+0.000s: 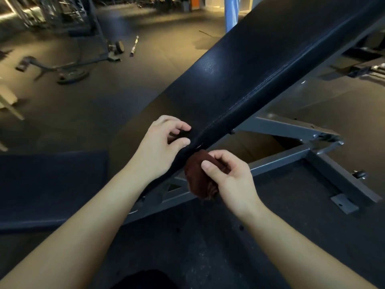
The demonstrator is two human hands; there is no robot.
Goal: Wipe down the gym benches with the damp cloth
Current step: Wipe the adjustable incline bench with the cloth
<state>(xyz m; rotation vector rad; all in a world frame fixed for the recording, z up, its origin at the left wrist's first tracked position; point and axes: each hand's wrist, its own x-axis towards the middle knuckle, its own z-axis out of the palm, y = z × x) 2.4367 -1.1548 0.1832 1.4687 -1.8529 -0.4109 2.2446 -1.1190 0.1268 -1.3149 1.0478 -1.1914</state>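
Cloth (198, 178), bunched in the gripping right hand (231, 180), meets the bench pad (239, 80) side edge for wiping. The left hand (164, 147), fingers curled, apparently steadies the top; whether it pinches is unclear.

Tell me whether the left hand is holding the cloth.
No. The right hand grips the dark red cloth by the bench pad edge; the left hand rests on the pad without it.

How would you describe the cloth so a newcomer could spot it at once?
Find the long black bench pad slanting across the view. Under its near edge, the right hand grips the cloth: a bunched wad, the only reddish-brown thing there.
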